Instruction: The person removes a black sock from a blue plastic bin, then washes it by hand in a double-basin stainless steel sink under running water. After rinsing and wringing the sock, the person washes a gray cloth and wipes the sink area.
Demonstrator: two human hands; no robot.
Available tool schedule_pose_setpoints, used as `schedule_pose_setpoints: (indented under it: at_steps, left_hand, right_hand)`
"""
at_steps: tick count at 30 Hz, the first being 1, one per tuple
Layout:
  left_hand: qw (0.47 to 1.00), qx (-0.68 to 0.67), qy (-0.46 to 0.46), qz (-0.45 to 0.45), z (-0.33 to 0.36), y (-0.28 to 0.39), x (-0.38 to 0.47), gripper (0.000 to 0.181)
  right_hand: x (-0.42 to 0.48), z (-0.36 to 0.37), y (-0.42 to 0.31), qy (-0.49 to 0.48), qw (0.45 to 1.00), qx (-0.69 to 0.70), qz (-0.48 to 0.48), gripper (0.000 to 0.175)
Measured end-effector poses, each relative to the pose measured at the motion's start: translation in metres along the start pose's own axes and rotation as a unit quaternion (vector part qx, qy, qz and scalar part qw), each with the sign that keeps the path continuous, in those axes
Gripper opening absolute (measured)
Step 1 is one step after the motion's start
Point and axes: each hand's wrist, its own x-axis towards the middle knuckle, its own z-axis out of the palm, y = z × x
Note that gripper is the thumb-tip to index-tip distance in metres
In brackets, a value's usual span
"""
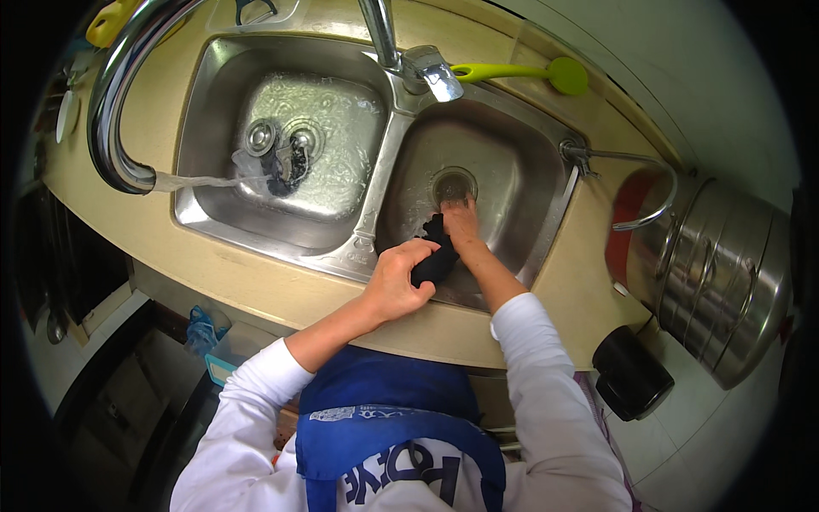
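Observation:
My left hand (400, 280) grips a wet black cloth (437, 259) over the near side of the right basin (505, 211). Just beyond it, my right hand (459, 219) reaches down to the drain (455, 185), fingers partly hidden by water; whether they hold anything I cannot tell. In the left basin (281, 233), water pours from the curved chrome faucet (105, 121) onto a dark, bunched item (288, 168) near the drain. A round metal strainer (261, 137) lies beside that item.
A lime-green long-handled brush (566, 75) lies behind the right basin. A small curved metal spout (668, 185) juts over the right counter. Stacked steel pots (716, 275) and a black container (633, 373) stand at the right. A yellow container (109, 24) is at the back left.

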Motion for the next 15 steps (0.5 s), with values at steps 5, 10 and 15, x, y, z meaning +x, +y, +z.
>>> schedule_pose_setpoints:
  at_steps: [5, 10, 15]
  left_hand:
    - [1.000, 0.001, -0.011, -0.011, 0.001, 0.006, 0.000, 0.031]
    - [1.000, 0.004, -0.008, -0.008, 0.004, 0.007, 0.001, 0.031]
    - [1.000, 0.001, -0.005, 0.000, 0.004, 0.004, 0.002, 0.033]
  right_hand:
    - [0.006, 0.001, -0.002, -0.108, 0.993, 0.002, 0.053, 0.029]
    - [0.007, -0.009, 0.012, -0.072, 0.996, 0.038, 0.034, 0.022]
    - [0.011, -0.018, 0.006, -0.079, 0.993, 0.056, 0.070, 0.017]
